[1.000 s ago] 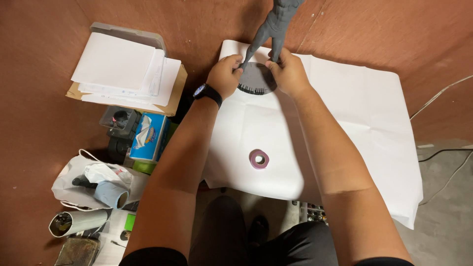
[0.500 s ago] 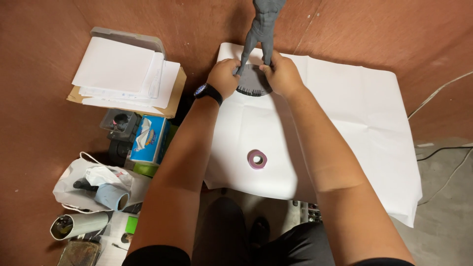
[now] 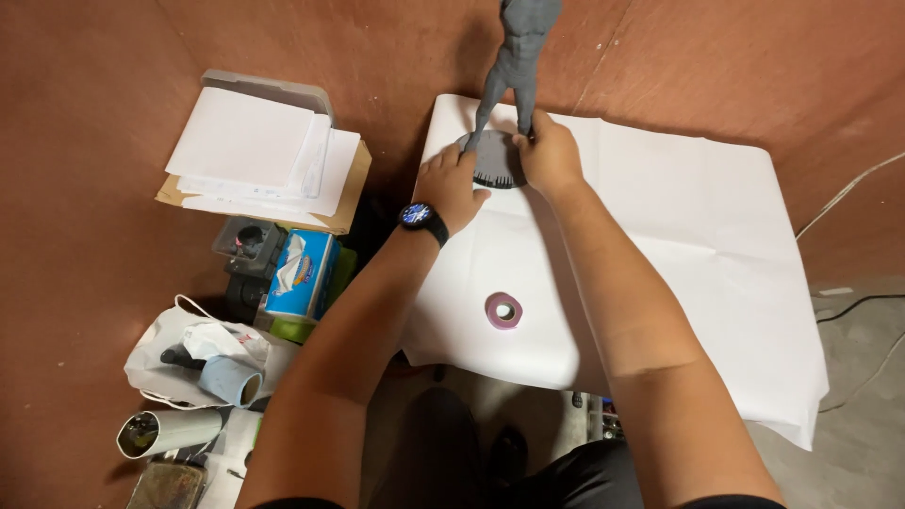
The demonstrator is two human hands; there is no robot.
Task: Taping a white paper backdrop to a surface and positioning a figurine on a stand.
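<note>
Upright, grey figurine point(image 3: 517, 71) on its round base point(image 3: 497, 160) at the far edge of white paper point(image 3: 679, 245), left hand point(image 3: 451, 188) and right hand point(image 3: 550, 155) gripping the base, purple tape roll point(image 3: 503, 310) nearer.

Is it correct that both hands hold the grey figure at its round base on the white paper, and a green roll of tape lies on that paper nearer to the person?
Not quite: the roll of tape is purple, not green, as the head view shows. The rest holds: the left hand and right hand hold the grey figure at its round base on the white paper.
</note>
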